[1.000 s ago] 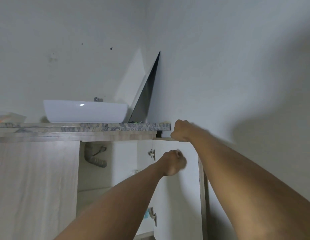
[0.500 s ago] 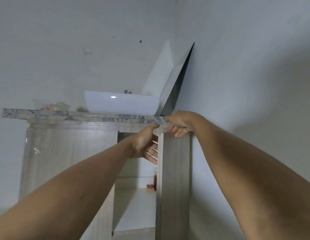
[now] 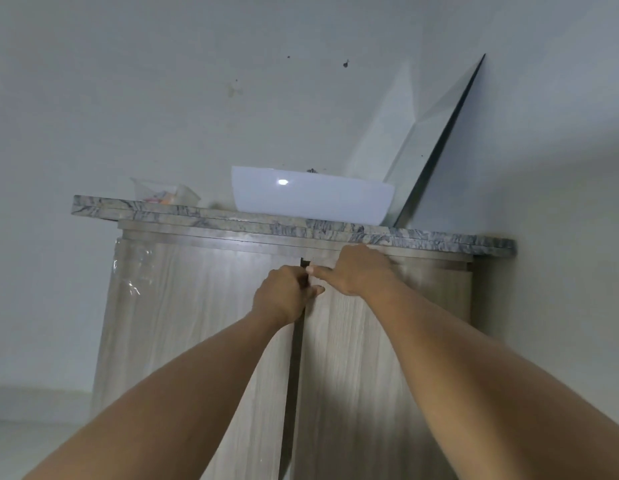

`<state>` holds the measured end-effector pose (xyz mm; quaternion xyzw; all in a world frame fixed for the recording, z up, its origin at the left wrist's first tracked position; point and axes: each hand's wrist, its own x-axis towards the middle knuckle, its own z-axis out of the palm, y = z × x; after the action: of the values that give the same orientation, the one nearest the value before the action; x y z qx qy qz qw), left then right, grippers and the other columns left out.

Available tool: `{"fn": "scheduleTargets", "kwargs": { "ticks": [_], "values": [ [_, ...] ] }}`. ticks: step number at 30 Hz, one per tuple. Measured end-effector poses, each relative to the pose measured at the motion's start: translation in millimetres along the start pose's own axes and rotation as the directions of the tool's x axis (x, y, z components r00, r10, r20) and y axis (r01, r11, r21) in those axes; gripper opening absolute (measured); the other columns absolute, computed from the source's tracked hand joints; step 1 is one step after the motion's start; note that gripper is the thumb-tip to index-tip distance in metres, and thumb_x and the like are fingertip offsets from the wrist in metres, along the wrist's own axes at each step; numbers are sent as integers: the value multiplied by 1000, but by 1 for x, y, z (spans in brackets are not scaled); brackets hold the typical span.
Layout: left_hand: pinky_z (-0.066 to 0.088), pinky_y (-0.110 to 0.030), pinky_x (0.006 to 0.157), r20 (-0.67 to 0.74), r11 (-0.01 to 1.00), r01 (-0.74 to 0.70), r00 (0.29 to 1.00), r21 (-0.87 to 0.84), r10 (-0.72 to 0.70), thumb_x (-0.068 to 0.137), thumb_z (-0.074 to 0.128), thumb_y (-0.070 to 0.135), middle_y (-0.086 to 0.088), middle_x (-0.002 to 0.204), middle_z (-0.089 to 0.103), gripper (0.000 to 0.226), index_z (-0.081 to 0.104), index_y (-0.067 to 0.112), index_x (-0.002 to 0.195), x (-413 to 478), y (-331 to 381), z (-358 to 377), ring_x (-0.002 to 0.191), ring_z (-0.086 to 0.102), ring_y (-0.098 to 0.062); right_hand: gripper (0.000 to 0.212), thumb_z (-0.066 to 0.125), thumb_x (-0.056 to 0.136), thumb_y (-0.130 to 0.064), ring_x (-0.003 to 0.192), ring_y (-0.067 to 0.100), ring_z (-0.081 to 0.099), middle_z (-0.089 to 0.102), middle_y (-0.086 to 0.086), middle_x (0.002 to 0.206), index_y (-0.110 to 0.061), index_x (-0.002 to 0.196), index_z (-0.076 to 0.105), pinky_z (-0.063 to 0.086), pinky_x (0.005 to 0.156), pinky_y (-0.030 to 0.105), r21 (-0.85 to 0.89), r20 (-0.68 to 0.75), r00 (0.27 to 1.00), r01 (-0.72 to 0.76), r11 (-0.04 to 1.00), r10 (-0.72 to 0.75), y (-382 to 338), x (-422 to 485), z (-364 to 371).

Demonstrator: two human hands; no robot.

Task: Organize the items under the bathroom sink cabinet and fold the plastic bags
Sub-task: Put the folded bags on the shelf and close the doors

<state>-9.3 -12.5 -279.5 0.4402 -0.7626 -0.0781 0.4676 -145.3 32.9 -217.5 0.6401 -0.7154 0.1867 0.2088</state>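
Door (image 3: pixel 387 358): swung almost shut now
Left hand (image 3: pixel 284 296): fingers curled at gap (image 3: pixel 296 358), grip unclear
Right hand (image 3: pixel 356 271): fingers flat on door
Progress: probably wrapping up

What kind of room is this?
Most likely a bathroom: a white basin sits on a stone counter, a mirror leans beside it, and wooden cabinet doors stand below.

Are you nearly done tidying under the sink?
Looks close. Done: left door and right door are almost shut, a thin dark gap between. In hand: left hand grips the right door's edge, right hand rests on it. Left: closing the gap. The inside is hidden, so bags unchecked.
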Motion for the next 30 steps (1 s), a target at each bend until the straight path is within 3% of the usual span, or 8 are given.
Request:
{"fn": "scheduleTargets", "kwargs": {
  "ticks": [3,5,7,9,13,19,30],
  "values": [
    [45,-43,100,-56,902,-42,996,430,73,82,64,69,1,129,62,67,56,28,134,26,-17,-8,121,55,-22,69,40,90,-72,105,28,58,63,10,114,-11,113,59,46,77,36,-31,-67,998,5,1000,-7,1,21,16],
    [30,-49,112,-33,849,-91,991,520,127,80,61,74,0,150,45,84,40,30,149,41,-26,-11,141,35,-25,61,47,92,-65,108,29,56,62,11,116,-10,115,58,47,82,38,-19,-108,994,9,1000,-11,3,32,26],
    [17,-53,119,7,821,-138,987,554,161,84,55,74,0,158,33,86,31,29,153,54,-36,-6,148,21,-26,57,53,93,-58,112,30,54,56,13,123,-8,119,57,48,87,39,-6,-134,991,9,1000,-9,2,42,37],
    [13,-53,118,16,795,-157,983,586,182,88,49,72,1,158,33,78,31,29,152,64,-47,2,147,20,-26,55,57,93,-53,116,29,54,48,15,132,-8,124,56,49,85,39,17,-139,990,-13,1000,15,1,51,47],
    [17,-53,115,-32,773,-144,978,618,207,91,44,71,1,155,35,75,31,29,151,80,-60,14,143,26,-26,55,60,91,-51,111,28,58,46,16,134,-7,125,55,47,78,35,1,-165,986,-7,1000,7,1,70,56],
    [25,-50,109,-109,769,-96,971,632,211,86,53,71,1,147,43,74,41,28,145,90,-62,24,137,33,-25,54,64,89,-50,106,29,61,48,16,133,-7,122,56,45,74,35,-2,-175,985,-14,1000,14,1,77,63],
    [26,-54,107,-114,757,-57,979,651,171,77,60,77,2,145,44,83,41,33,145,94,-56,21,137,35,-25,49,66,88,-49,109,29,57,51,13,126,-9,114,57,44,77,38,1,-176,984,10,1000,-10,4,77,64]
  ]
}}
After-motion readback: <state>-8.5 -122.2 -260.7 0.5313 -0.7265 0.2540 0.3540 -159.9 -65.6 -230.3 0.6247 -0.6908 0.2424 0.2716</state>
